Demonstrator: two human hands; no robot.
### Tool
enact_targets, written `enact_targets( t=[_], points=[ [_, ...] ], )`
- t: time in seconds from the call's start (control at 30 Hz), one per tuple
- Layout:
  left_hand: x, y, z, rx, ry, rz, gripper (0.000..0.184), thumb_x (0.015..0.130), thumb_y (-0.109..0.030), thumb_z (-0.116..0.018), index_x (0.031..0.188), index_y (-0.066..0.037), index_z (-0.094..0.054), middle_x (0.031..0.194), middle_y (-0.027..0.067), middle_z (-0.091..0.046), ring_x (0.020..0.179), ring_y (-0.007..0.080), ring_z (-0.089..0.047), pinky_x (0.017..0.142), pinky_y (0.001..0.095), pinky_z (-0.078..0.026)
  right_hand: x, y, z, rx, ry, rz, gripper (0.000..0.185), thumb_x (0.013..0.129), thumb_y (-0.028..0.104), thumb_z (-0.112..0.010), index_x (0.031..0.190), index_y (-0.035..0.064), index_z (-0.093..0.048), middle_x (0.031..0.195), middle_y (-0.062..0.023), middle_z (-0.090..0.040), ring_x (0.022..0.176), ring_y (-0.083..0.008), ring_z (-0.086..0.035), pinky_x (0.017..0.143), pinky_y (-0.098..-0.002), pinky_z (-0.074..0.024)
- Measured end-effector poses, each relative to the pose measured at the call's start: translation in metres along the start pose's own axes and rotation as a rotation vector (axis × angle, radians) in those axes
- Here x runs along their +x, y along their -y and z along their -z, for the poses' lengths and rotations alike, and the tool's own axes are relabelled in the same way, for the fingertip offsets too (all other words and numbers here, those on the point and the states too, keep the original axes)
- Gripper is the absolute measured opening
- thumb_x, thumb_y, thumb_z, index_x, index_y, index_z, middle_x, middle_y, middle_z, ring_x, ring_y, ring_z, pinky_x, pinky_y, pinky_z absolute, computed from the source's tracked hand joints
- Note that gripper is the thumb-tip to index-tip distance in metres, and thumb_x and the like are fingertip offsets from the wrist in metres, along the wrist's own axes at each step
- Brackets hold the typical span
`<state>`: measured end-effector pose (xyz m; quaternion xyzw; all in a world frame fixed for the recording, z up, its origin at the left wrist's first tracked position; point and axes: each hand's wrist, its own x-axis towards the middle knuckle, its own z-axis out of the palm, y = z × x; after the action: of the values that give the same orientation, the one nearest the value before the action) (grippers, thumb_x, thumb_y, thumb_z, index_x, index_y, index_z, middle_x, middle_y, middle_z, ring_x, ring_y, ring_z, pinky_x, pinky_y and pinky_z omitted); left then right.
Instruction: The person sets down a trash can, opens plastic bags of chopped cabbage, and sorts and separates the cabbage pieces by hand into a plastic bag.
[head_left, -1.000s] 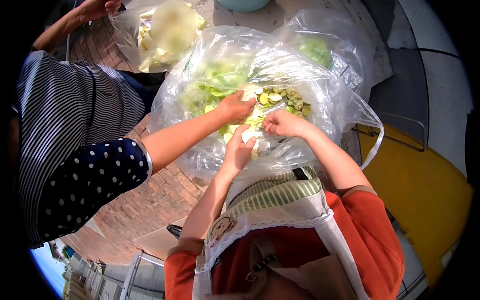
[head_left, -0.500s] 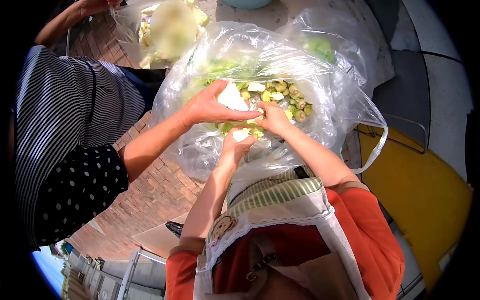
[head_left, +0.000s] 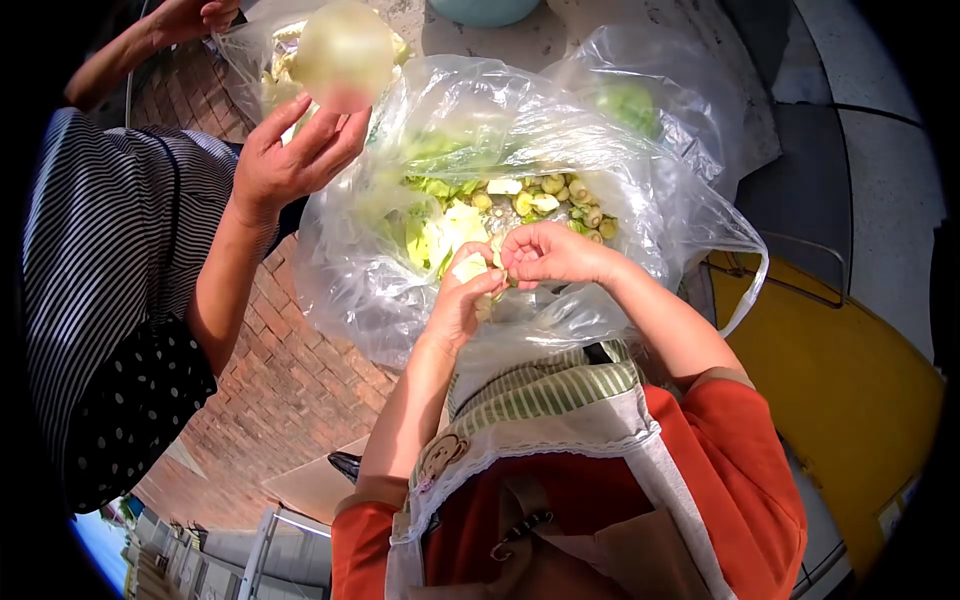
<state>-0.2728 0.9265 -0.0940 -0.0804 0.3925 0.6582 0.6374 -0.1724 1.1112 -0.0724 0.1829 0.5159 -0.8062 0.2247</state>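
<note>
My left hand (head_left: 460,304) holds a pale yellow-green vegetable piece (head_left: 468,267) over the clear plastic bag (head_left: 665,205); just right of it, my curled right hand (head_left: 552,252) grips I can't tell what, if anything.

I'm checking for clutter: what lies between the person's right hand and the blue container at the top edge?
In the head view, going from the right hand: cut vegetable pieces, the clear plastic bag, then shadowed grey surface before the container.

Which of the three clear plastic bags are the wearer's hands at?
The large middle bag: the left hand and right hand are at its opening, beside pale green leaves. Neither touches the upper-left bag or the upper-right bag.
</note>
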Motion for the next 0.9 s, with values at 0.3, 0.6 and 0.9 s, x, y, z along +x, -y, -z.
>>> enact_targets(
  t=[0.3, 0.6, 0.9],
  points=[
    [0.006, 0.006, 0.009, -0.087, -0.068, -0.020, 0.032, 0.076, -0.005, -0.069, 0.103, -0.011, -0.053, 0.083, -0.0005, -0.056, 0.073, 0.0109, -0.055, 0.061, 0.0248, -0.044, 0.031, -0.016, 0.056, -1.031, -1.019, 0.039, 0.031, 0.084, 0.026, -0.068, 0.104, 0.0040, -0.062, 0.094, -0.0143, -0.067, 0.086, -0.0276, -0.066, 0.075, -0.0381, -0.0535],
    [-0.006, -0.001, -0.001, 0.007, -0.088, -0.002, 0.038, 0.074, -0.005, -0.072, 0.107, -0.010, -0.055, 0.086, -0.0013, -0.057, 0.076, 0.0085, -0.054, 0.066, 0.0223, -0.044, 0.041, -0.015, 0.085, -1.294, -0.837, -0.409, 0.024, 0.081, 0.022, -0.058, 0.098, 0.0076, -0.068, 0.096, -0.0182, -0.068, 0.092, -0.0333, -0.066, 0.083, -0.0428, -0.0522],
    [-0.013, -0.005, -0.001, -0.064, -0.190, -0.011, 0.044, 0.073, -0.008, -0.072, 0.113, -0.008, -0.054, 0.098, 0.0032, -0.061, 0.088, 0.0130, -0.059, 0.072, 0.0265, -0.048, -0.006, 0.005, 0.036, -0.040, -0.623, -0.100, 0.038, 0.088, 0.025, -0.065, 0.123, 0.0100, -0.058, 0.108, -0.0021, -0.062, 0.087, -0.0098, -0.057, 0.073, -0.0244, -0.0482]
  ],
)
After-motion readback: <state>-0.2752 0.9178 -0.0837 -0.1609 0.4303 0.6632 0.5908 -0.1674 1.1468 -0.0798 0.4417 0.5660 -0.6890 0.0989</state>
